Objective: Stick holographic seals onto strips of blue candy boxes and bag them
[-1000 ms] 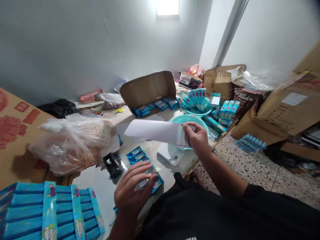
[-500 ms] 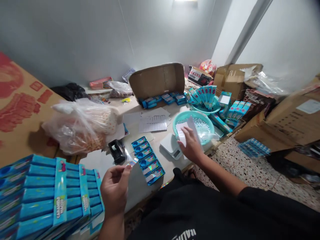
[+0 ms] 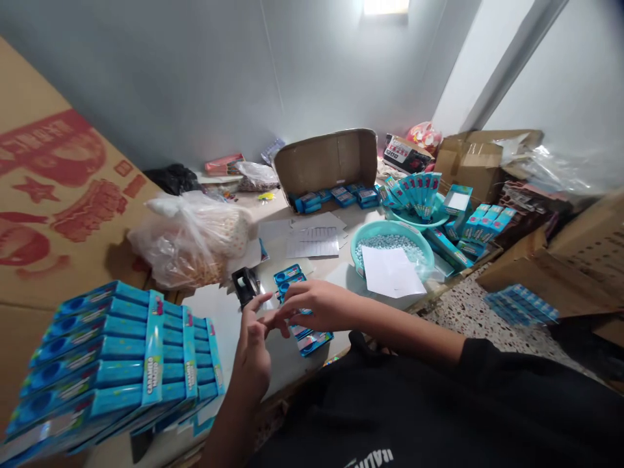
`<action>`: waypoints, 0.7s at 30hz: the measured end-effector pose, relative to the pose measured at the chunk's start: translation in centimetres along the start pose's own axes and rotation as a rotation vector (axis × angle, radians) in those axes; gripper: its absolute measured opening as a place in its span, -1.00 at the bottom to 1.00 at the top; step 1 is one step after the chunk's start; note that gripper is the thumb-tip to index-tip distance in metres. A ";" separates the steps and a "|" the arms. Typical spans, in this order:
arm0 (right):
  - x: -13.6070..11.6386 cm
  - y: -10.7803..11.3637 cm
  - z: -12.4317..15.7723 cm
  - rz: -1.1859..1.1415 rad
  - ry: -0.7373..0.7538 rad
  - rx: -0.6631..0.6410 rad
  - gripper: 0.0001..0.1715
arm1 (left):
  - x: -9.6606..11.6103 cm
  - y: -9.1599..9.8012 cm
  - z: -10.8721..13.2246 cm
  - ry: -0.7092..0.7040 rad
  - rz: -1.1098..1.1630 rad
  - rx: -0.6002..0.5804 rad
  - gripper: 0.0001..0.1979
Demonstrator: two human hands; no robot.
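Observation:
My left hand (image 3: 253, 348) and my right hand (image 3: 319, 304) meet fingertip to fingertip over the table's front part. Both have bent, pinching fingers, and whatever is between them is too small or hidden to make out. Under and behind my right hand lies a row of small blue candy boxes (image 3: 314, 343), partly covered by it. A black tape dispenser (image 3: 245, 286) stands just beyond my left fingers. To the left rises a stack of blue candy boxes (image 3: 121, 367) bound in groups, the nearest printed "Caramelo".
A turquoise basin (image 3: 358, 231) of small pale sweets has a white paper (image 3: 392, 273) lying over its front rim. Behind it stands another basin (image 3: 441, 218) with blue cartons. A tilted cardboard box (image 3: 324, 156), plastic bag (image 3: 195, 240) and large carton (image 3: 73, 188) surround the table.
My right hand has let go of the white paper, leaving it on the basin, and moved left to my left hand. The shiny clear piece in my left fingers no longer shows. The view has shifted left.

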State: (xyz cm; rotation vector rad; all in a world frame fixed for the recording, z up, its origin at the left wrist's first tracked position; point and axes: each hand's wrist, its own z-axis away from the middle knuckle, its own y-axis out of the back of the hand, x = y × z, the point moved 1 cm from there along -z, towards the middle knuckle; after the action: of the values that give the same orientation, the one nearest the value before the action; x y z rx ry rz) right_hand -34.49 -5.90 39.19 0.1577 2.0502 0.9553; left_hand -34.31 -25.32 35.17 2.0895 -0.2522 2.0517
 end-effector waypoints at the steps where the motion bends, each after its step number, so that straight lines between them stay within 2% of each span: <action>1: 0.1 0.0 0.1 0.002 -0.006 0.019 -0.81 | -0.2 -0.1 0.0 0.001 0.026 0.013 -0.18; 5: 0.5 -0.1 0.6 -0.008 -0.043 0.072 -0.84 | -0.8 -0.5 -0.3 -0.007 0.125 0.061 -0.29; 8: 0.5 0.1 0.6 -0.029 -0.037 0.150 -0.89 | -1.3 -1.3 -0.4 0.048 0.214 0.103 -0.37; 10: 0.4 0.2 0.4 -0.084 -0.058 0.224 -0.95 | -1.5 -2.0 -0.3 0.069 0.256 0.112 -0.33; 13: 0.4 0.3 -0.1 -0.322 -0.123 0.192 -0.88 | -1.6 -3.2 -0.4 0.092 0.331 0.062 -0.14; 16: 1.0 -0.2 -0.5 -0.637 -0.248 0.138 -0.78 | -1.6 -3.7 -0.7 0.127 0.416 0.075 -0.30; 18: 1.6 -0.8 -0.6 -0.812 -0.356 0.181 -0.70 | -1.7 -3.7 -0.9 0.127 0.482 0.097 -0.43; 21: 2.3 -1.7 -0.6 -1.003 -0.467 0.273 -0.62 | -1.9 -3.6 -1.0 0.166 0.594 0.091 -0.38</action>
State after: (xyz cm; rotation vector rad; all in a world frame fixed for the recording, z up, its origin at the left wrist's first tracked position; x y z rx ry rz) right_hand -36.03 -6.46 36.70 -0.4367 1.4986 0.0017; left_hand -34.38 -21.67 33.15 2.0470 -0.8546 2.5835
